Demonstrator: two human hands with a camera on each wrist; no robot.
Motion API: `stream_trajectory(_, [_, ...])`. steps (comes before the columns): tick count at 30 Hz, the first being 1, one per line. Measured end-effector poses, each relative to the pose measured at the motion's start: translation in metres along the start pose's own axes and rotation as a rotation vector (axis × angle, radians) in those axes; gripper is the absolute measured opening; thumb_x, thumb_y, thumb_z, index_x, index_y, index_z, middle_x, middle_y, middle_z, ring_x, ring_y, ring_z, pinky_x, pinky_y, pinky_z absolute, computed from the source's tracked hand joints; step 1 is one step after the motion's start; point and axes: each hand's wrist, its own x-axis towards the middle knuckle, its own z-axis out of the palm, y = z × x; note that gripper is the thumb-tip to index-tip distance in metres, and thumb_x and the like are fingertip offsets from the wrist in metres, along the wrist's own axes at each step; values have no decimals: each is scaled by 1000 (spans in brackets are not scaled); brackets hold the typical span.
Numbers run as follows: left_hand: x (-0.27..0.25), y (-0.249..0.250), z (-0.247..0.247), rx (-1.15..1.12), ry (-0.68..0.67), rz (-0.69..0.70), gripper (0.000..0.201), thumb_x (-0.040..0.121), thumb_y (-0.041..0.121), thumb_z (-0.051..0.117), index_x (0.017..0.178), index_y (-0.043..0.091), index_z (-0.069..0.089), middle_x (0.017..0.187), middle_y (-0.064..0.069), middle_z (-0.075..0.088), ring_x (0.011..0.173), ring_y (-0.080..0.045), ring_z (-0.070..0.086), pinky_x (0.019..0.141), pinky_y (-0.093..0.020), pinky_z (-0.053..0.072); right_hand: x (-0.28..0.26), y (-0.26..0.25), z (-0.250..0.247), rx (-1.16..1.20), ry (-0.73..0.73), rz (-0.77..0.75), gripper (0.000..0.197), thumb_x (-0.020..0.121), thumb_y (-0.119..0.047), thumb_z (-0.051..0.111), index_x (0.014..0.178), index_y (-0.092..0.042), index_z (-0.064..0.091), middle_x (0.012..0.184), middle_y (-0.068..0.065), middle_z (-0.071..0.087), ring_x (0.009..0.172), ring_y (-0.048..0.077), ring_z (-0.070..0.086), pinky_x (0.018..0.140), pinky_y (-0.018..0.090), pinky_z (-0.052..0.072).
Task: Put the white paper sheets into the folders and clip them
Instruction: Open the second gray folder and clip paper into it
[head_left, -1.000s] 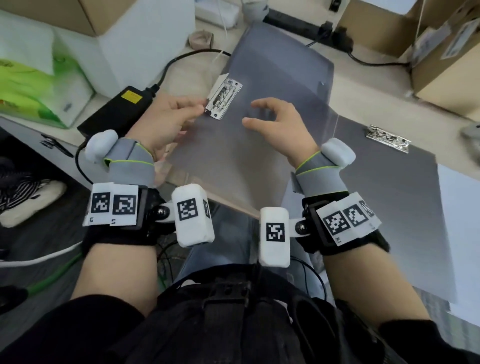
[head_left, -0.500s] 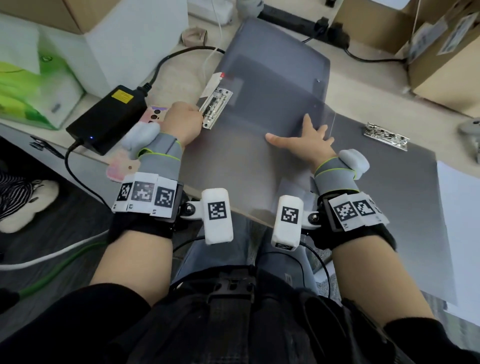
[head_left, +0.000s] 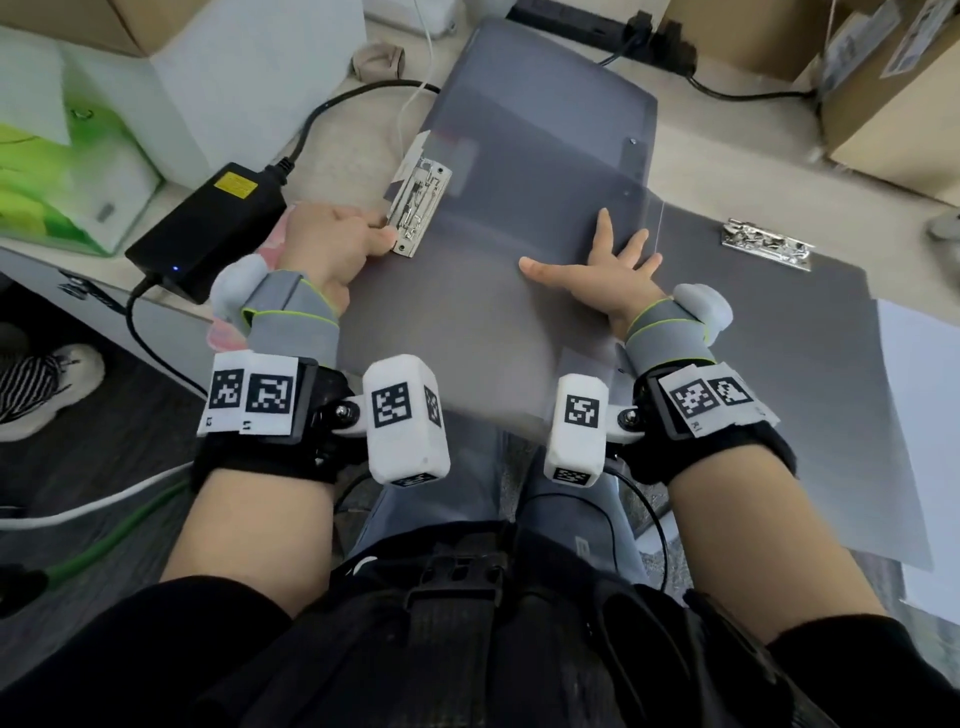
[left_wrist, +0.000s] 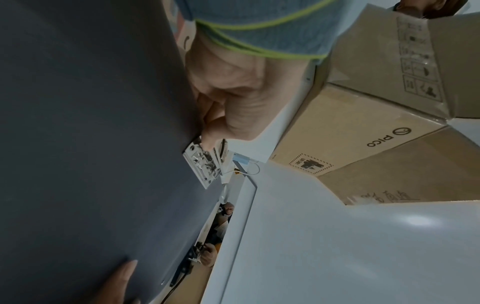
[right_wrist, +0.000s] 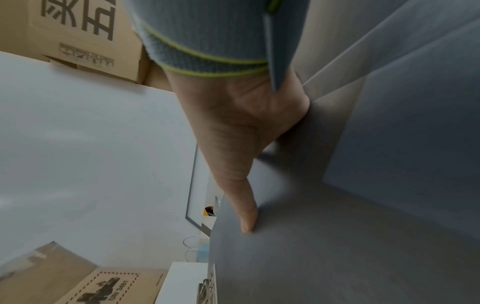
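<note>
My right hand (head_left: 613, 275), hovering a second ago, now presses flat with spread fingers on the grey folder (head_left: 519, 218) at the desk's near edge, steadying it. My left hand (head_left: 332, 244) pinches the metal clip (head_left: 420, 208). Only the left wrist view shows fingertips (left_wrist: 209, 142) on the clip's end.

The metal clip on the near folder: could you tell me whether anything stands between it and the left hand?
Nothing visible does. The left hand is already at the metal clip, its fingers curled against the clip's near end, while the right hand lies flat on the grey folder.
</note>
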Motion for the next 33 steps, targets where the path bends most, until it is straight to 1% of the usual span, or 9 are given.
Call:
stream_trajectory(3, [4, -2, -6, -16, -50, -28, 10, 81, 16, 69, 90, 14, 72, 82, 3, 69, 89, -16, 61, 95, -33, 49, -1, -1, 2, -32, -1, 3, 118, 66, -72, 65, 148, -38, -12, 156, 6, -27, 142, 36, -27, 118, 56, -3])
stream_trajectory(5, [5, -1, -7, -40, -67, -43, 13, 78, 29, 72, 78, 17, 68, 69, 10, 69, 78, -12, 59, 81, -28, 48, -2, -1, 3, -45, 4, 6, 118, 66, -71, 66, 148, -37, -12, 156, 6, -27, 142, 37, -27, 118, 56, -3])
stream_trajectory(9, [5, 2, 0, -59, -48, -25, 60, 51, 66, 70, 92, 22, 68, 78, 8, 64, 61, -6, 51, 61, -17, 39, -5, 0, -1, -23, -10, -7, 115, 69, -66, 67, 149, -37, -11, 156, 5, -28, 142, 36, -27, 118, 56, -3])
stream_trajectory(14, [4, 5, 15, -98, 154, 169, 45, 71, 53, 70, 105, 24, 66, 101, 3, 70, 82, -10, 59, 79, -24, 45, -8, 2, -3, -29, -13, -20, 111, 72, -62, 67, 149, -37, -9, 156, 5, -27, 143, 35, -25, 114, 57, -4])
stream_trajectory(20, [12, 14, 32, 68, 259, 343, 24, 83, 49, 58, 68, 31, 60, 65, 13, 64, 47, 4, 50, 62, -21, 44, -11, 2, -5, -38, -1, -34, 109, 73, -62, 66, 150, -36, -7, 157, 5, -26, 144, 35, -23, 114, 58, -5])
stream_trajectory(24, [22, 22, 41, 253, 270, 424, 39, 91, 48, 40, 74, 24, 66, 78, 6, 70, 84, -21, 65, 84, -35, 50, -7, 5, -4, -30, 3, -46, 109, 73, -61, 67, 150, -36, -7, 157, 6, -26, 144, 35, -24, 114, 58, -5])
stream_trajectory(27, [22, 29, 50, 503, 270, 357, 45, 98, 39, 28, 102, 17, 66, 108, -5, 64, 122, -29, 44, 103, -42, 33, -5, 6, -4, 0, 8, -56, 109, 73, -60, 68, 150, -35, -6, 157, 7, -26, 143, 35, -24, 114, 57, -5])
stream_trajectory(30, [26, 33, 62, 659, 216, 311, 41, 96, 32, 26, 117, 13, 56, 126, -15, 54, 125, -36, 34, 102, -45, 27, -1, 11, -3, 61, 23, -76, 107, 73, -59, 68, 150, -36, -3, 157, 5, -25, 144, 34, -24, 113, 59, -6])
stream_trajectory(33, [18, 35, 80, 801, 278, 264, 51, 93, 48, 34, 128, 15, 50, 138, -15, 40, 130, -34, 29, 106, -44, 24, 5, 20, -3, 179, 51, -124, 106, 68, -61, 69, 150, -35, 7, 159, 4, -19, 145, 30, -23, 115, 61, -8])
